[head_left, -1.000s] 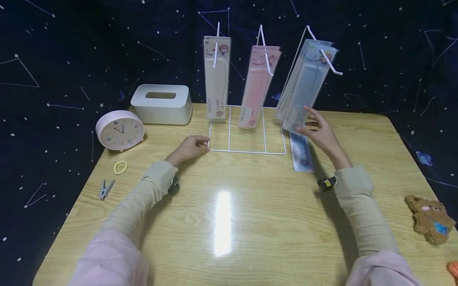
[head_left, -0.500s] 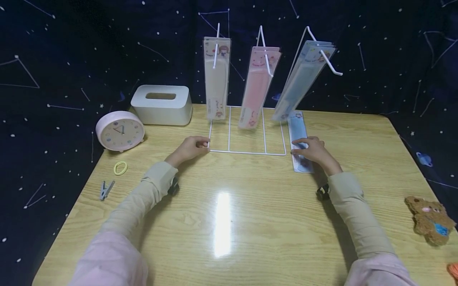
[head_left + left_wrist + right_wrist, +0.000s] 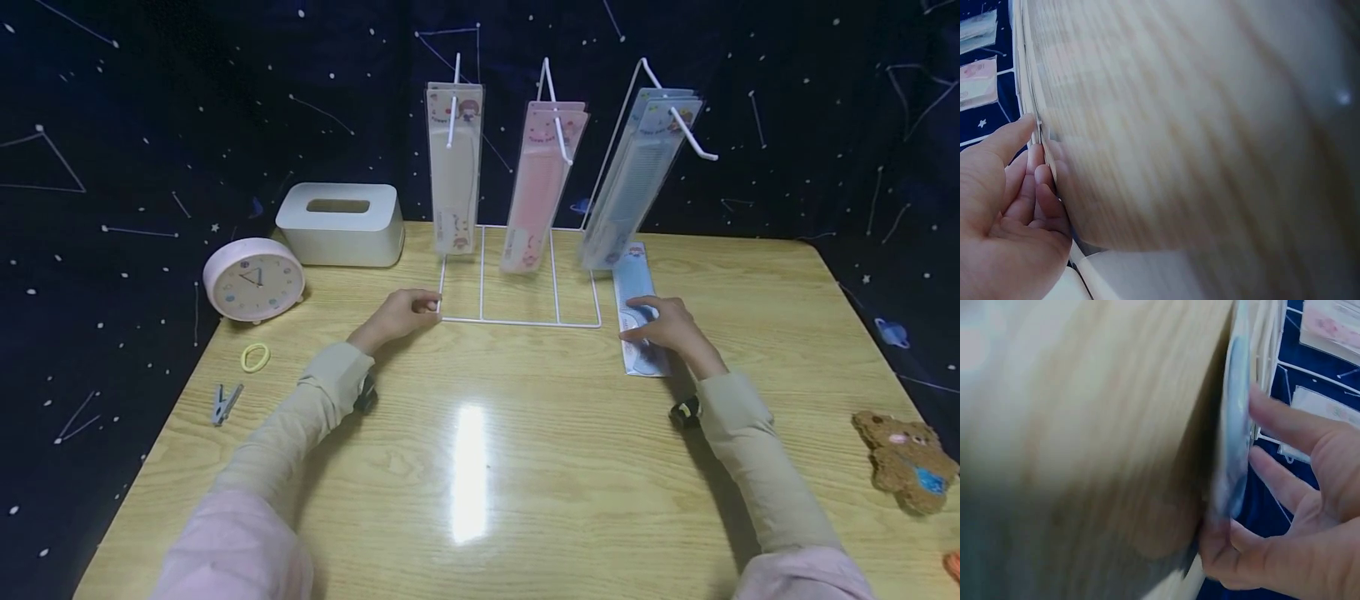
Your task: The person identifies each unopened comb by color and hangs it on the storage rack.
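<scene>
A white wire display rack point(image 3: 517, 322) stands at the back of the table, with three hooks. Packaged combs hang from them: white ones point(image 3: 454, 171) on the left, pink ones point(image 3: 542, 179) in the middle, blue ones point(image 3: 637, 179) on the right. My left hand point(image 3: 397, 318) holds the rack's front left corner between thumb and fingers. Right of the rack is another blue packaged comb point(image 3: 633, 271), low over the table. My right hand point(image 3: 667, 325) grips it, fingertips across its face; in the right wrist view a finger point(image 3: 1217, 547) curls at its edge.
A pink clock point(image 3: 255, 279) and a white tissue box point(image 3: 341, 225) stand at the back left. Before them lie a yellow hair tie point(image 3: 255, 358) and a grey clip point(image 3: 223, 406). A brown plush bear point(image 3: 907, 462) lies at the far right.
My right hand left the hanging blue combs, came down to the blue pack on the table, and shifted it slightly right and nearer. The hanging blue combs swung. My left hand stayed put.
</scene>
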`<state>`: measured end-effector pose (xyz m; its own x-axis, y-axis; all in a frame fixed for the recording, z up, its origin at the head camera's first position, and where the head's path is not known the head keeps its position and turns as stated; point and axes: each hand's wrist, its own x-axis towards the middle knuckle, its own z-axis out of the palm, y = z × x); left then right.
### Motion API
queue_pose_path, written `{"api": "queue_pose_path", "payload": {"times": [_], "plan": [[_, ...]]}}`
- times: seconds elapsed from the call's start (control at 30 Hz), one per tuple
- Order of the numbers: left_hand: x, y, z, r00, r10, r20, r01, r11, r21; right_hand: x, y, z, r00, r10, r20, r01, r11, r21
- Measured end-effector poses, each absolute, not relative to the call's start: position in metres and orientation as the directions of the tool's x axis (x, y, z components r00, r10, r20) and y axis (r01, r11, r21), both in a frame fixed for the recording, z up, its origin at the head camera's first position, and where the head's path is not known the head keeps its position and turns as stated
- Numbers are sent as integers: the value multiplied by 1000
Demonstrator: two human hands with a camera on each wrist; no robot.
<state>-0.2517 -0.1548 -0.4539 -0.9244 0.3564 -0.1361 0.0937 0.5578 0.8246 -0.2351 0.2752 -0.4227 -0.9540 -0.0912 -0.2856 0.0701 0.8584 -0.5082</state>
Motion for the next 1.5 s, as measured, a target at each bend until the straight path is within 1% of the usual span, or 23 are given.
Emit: {"api": "queue_pose_path", "payload": {"times": [0.13,0.23,0.4,0.6,0.73,0.83,0.9,1.0,1.1,1.27,1.37,1.5], "plan": [[-252,-154,-454,-926,355,-130,95,552,829,-229,280,-423,-949,-64,-309,130,813,-567],[-251,-154,-454,-927,354,-126,98,551,829,-223,281,-422,-950,-47,-307,153,790,-594],[-250,-154,-454,-927,349,-135,92,561,823,-207,282,-415,-974,23,-227,166,753,-637],[-250,-154,-454,-929,346,-128,93,557,825,-179,277,-384,-992,112,-51,114,667,-737],[-250,-154,-454,-927,352,-126,96,550,830,-156,268,-362,-978,193,74,61,614,-787],[-251,-154,-453,-926,356,-129,94,548,831,-140,260,-349,-948,248,199,-27,560,-828],[-251,-155,-453,-925,355,-136,87,546,833,-131,254,-342,-923,263,280,-115,506,-855],[-250,-155,-453,-925,353,-139,79,539,839,-119,244,-337,-891,237,388,-258,437,-861],[-251,-155,-453,-926,355,-130,88,537,839,-110,235,-338,-882,180,435,-332,416,-847],[-252,-155,-454,-927,351,-134,83,538,839,-102,226,-348,-909,100,404,-313,475,-823],[-252,-155,-456,-926,354,-132,88,542,836,-101,225,-353,-919,87,385,-296,494,-818],[-253,-156,-456,-925,358,-129,95,545,833,-101,225,-354,-915,83,394,-303,502,-810]]}}
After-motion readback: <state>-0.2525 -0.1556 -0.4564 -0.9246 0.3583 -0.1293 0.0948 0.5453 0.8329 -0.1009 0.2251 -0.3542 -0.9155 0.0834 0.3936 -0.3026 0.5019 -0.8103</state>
